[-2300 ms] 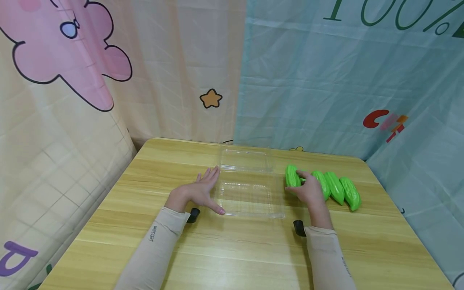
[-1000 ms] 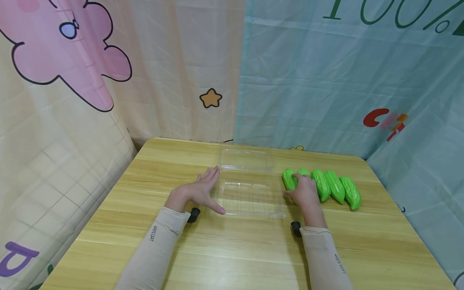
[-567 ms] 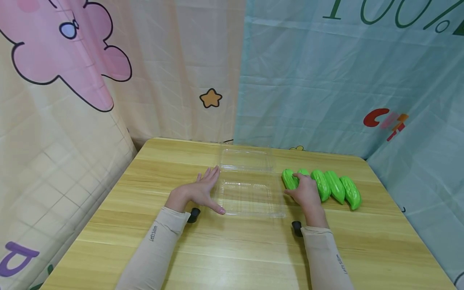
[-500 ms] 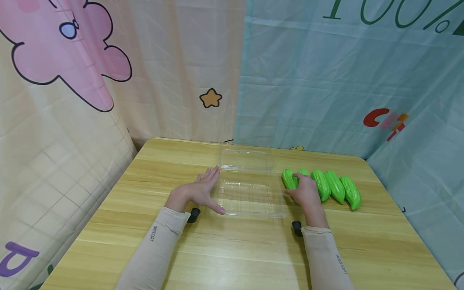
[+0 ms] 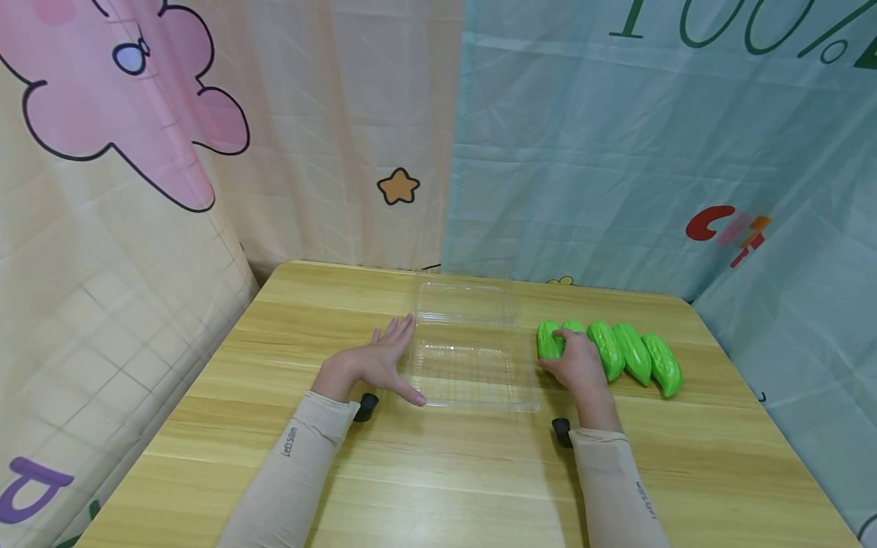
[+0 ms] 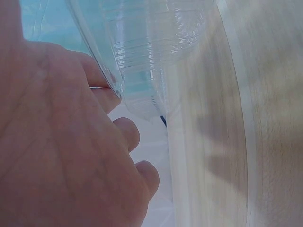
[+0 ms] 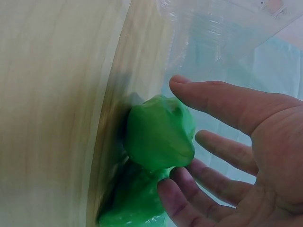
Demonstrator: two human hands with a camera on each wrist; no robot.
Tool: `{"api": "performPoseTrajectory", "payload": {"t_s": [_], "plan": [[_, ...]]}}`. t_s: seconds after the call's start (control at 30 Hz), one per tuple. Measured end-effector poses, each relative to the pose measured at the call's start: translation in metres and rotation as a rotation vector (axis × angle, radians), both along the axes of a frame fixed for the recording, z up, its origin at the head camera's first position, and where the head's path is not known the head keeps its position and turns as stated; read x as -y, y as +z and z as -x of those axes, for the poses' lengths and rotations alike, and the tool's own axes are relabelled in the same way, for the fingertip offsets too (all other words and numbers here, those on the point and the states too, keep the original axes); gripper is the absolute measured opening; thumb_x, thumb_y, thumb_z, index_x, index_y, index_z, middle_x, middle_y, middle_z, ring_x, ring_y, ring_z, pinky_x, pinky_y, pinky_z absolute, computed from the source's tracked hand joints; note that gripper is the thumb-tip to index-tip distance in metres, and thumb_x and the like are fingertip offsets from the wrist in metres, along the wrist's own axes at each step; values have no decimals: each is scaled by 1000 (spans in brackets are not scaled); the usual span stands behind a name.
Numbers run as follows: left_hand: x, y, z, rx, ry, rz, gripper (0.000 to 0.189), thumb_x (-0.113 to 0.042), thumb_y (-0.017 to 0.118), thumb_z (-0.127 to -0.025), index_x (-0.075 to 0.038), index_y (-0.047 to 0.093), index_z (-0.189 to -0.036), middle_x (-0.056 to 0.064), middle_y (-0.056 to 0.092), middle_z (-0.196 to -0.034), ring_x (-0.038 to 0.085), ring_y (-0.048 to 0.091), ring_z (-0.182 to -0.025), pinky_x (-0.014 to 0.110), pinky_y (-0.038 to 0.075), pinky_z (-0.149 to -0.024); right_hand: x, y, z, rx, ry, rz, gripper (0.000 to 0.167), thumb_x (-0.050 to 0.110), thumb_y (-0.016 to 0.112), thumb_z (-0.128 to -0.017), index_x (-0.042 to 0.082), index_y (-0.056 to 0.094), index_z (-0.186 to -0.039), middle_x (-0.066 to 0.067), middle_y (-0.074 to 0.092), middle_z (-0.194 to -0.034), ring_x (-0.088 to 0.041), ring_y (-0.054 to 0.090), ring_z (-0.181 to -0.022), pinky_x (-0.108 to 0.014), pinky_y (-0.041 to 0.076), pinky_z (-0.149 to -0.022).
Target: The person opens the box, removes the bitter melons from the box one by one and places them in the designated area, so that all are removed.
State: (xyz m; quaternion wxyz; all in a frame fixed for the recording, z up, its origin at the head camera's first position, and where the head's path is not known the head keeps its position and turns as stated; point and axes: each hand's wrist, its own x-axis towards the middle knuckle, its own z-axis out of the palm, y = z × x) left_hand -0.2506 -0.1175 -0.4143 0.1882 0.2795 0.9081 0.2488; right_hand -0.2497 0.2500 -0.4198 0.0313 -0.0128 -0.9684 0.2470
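A clear plastic clamshell container lies with its lid raised or folded back at the middle of the table. My left hand rests spread at the container's left edge; in the left wrist view its fingertips touch the clear rim. My right hand is at the near side of the leftmost green toy bitter melon. In the right wrist view, thumb and fingers lie loosely around this melon, the thumb apart from it. The second bitter melon is partly hidden behind the hand.
More green bitter melons lie in a row to the right, the last one being rightmost. The wooden table ends at a back edge before printed curtains. Each wrist wears a black camera strap piece.
My right hand has lowered the leftmost bitter melon to the table and loosened its hold. That melon then shifted slightly right, towards the hand. My left hand and the container have stayed put.
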Motion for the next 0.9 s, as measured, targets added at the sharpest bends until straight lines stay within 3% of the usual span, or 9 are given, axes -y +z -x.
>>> {"api": "performPoseTrajectory", "payload": {"t_s": [0.27,0.47,0.67,0.9], "plan": [[-1,1,0,2,2,-6,149,-64,85,-68,-5,-17,-158,13,-23,-164,32,-25,-148,55,-13,-117,-3,3,0,-32,-1,45,66,17,80,-86,-9,51,-139,-35,49,-138,-52,44,-128,-59,39,-106],[-1,1,1,-7,-15,-19,148,-66,84,-68,-5,-17,-157,14,-23,-164,33,-24,-149,56,-11,-118,-1,11,-2,-111,-6,111,56,19,71,-94,-5,53,-141,-31,50,-139,-49,47,-127,-59,43,-101],[0,1,3,-67,-27,-50,136,-64,77,-78,-5,-16,-158,12,-21,-165,29,-24,-148,58,-9,-118,7,19,-6,-338,11,236,48,26,69,-98,1,59,-138,-25,56,-133,-43,55,-118,-56,51,-88],[-3,3,4,-145,-9,-55,127,-68,70,-82,-11,-11,-160,5,-18,-166,24,-25,-148,55,-13,-118,18,25,-9,-580,108,251,47,28,76,-93,2,65,-131,-20,64,-128,-38,61,-107,-53,52,-88]]}}
